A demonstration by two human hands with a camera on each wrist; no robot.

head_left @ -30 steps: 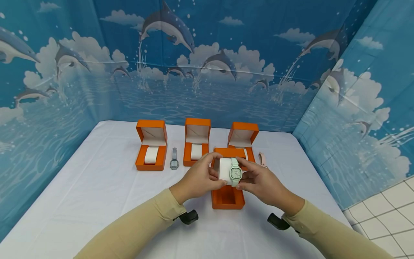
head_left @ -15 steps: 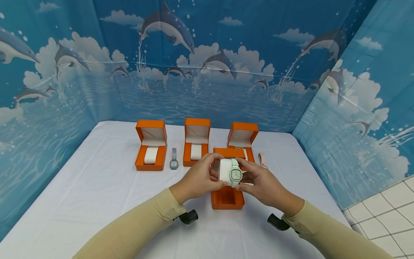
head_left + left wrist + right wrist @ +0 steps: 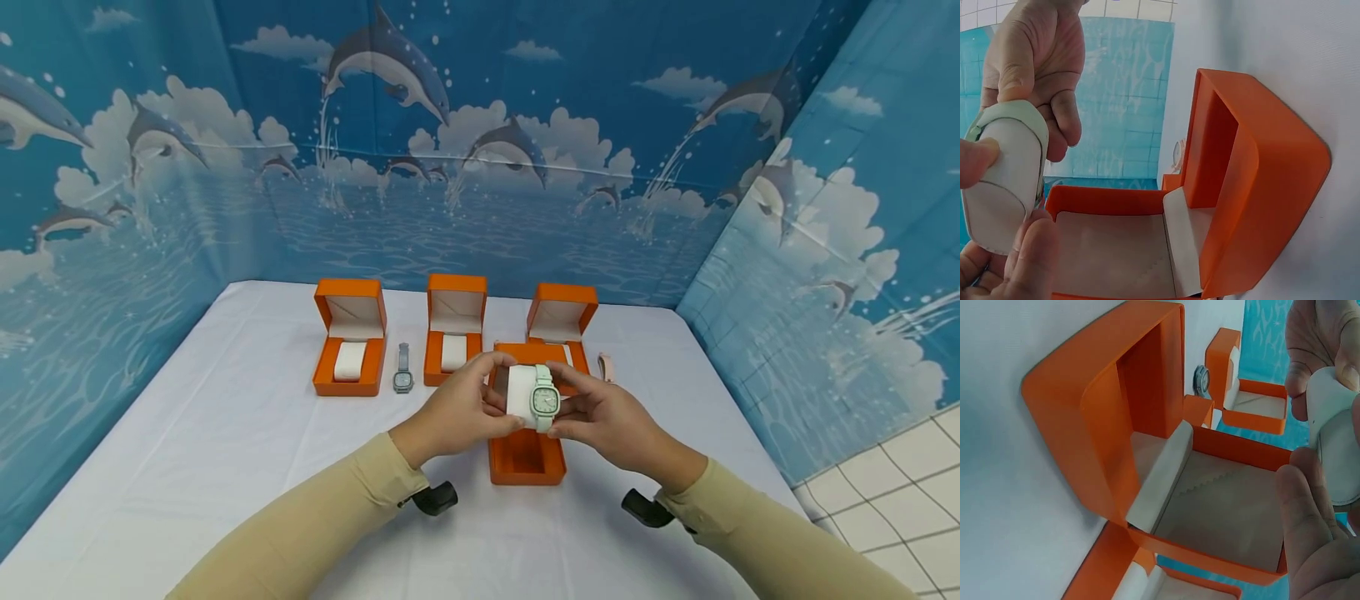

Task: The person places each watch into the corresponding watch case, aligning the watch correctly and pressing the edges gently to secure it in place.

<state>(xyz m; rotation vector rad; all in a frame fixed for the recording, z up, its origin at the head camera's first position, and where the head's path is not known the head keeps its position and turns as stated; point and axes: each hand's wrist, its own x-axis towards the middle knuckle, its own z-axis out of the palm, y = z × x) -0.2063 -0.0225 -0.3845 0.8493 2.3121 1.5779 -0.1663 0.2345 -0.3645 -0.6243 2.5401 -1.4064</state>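
Observation:
Between my two hands is a white watch cushion [image 3: 519,395] with a pale green wristwatch [image 3: 545,400] wrapped round its right end, dial facing me. My left hand [image 3: 467,410] grips the cushion's left end, thumb below and forefinger above. On the other end, my right hand [image 3: 611,421] pinches the watch with thumb and fingers at its strap. The left wrist view shows the green strap [image 3: 1025,114] over the cushion, under a thumb. Below the hands stands an orange watch box [image 3: 527,467], lid up, its lower compartment bare; the hands cover part of it.
Behind stand three more open orange boxes: the left box [image 3: 322,377], the middle box [image 3: 432,367] and the right box [image 3: 564,293], each with a white cushion. A grey watch [image 3: 402,379] lies beside the left one. A pink watch [image 3: 606,367] lies partly behind my right hand.
Both hands keep hold of the cushion and watch in almost the same place. My right hand covers a little more of the pink watch than before.

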